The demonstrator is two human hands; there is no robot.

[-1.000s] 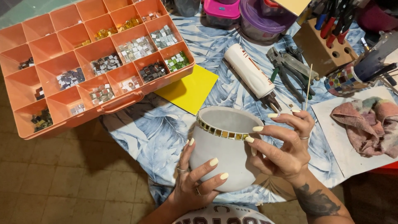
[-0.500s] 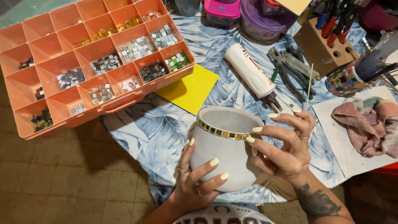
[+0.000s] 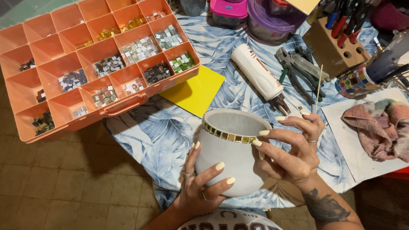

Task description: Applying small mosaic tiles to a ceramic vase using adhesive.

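Note:
A white rounded pot [image 3: 230, 159] with a band of small gold mosaic tiles [image 3: 226, 136] under its rim sits tilted in front of me. My left hand [image 3: 200, 187] cups the pot from below and the left side. My right hand [image 3: 294, 149] rests its fingertips on the tile band at the pot's right rim and pinches a thin wooden stick [image 3: 318, 87] that points upward.
An orange compartment box [image 3: 91, 64] with several kinds of small tiles lies at upper left. A yellow square sheet [image 3: 194, 91], a white glue bottle [image 3: 255, 72], pliers [image 3: 298, 70], a wooden tool block [image 3: 330, 47], lidded tubs [image 3: 264, 17] and a pink rag [image 3: 379, 127] lie on the leaf-print cloth.

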